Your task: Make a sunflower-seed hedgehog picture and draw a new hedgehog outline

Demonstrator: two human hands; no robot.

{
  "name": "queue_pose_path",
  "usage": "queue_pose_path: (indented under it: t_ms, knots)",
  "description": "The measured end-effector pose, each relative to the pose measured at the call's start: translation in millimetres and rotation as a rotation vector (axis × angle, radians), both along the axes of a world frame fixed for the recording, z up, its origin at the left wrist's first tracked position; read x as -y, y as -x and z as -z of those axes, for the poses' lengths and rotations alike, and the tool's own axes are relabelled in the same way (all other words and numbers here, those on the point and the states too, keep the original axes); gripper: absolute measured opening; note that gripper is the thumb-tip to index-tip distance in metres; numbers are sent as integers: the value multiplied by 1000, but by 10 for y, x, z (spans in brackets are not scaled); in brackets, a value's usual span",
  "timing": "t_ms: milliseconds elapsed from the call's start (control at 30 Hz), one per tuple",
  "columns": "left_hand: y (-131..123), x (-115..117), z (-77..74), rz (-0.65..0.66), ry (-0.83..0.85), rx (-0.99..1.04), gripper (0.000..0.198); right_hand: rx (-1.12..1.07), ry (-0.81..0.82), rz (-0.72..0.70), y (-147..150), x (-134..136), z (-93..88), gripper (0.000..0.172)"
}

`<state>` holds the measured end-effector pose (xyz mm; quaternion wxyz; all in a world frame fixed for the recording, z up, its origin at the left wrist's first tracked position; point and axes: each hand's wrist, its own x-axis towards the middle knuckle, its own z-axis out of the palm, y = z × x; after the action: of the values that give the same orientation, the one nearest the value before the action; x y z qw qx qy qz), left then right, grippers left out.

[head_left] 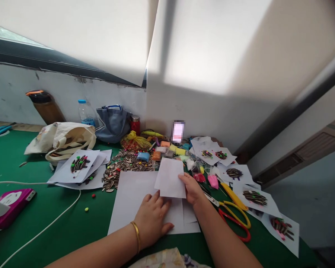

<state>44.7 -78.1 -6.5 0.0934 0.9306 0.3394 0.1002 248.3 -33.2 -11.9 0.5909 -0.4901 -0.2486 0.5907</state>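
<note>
My right hand (192, 189) pinches the right edge of a small white paper sheet (171, 178), thumb on top. Below it lies a larger white sheet (128, 201) on the green table, with more paper partly showing at its right. My left hand (153, 217) rests flat on this paper, fingers spread, fingertips near the small sheet's lower edge. Striped sunflower seeds (131, 160) are heaped just behind the large sheet. Scissors (231, 212) with yellow and red handles lie beside my right forearm.
Seed-decorated cards (255, 197) line the right side; others (79, 163) are stacked at left. Packets of coloured clay (180, 151) lie behind the sheets. A phone (178, 131) leans against the wall. A white cable (44, 227) crosses the left, near a purple box (12, 208).
</note>
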Motion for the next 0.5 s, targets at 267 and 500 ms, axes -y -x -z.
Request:
queue_pose_path:
  t_ms: [267, 500]
  knots:
    - [85, -43, -107, 33, 9, 63, 59, -13, -229, 55, 86, 82, -65, 36]
    - [320, -452, -231, -67, 205, 334, 29, -23, -187, -194, 68, 153, -67, 35]
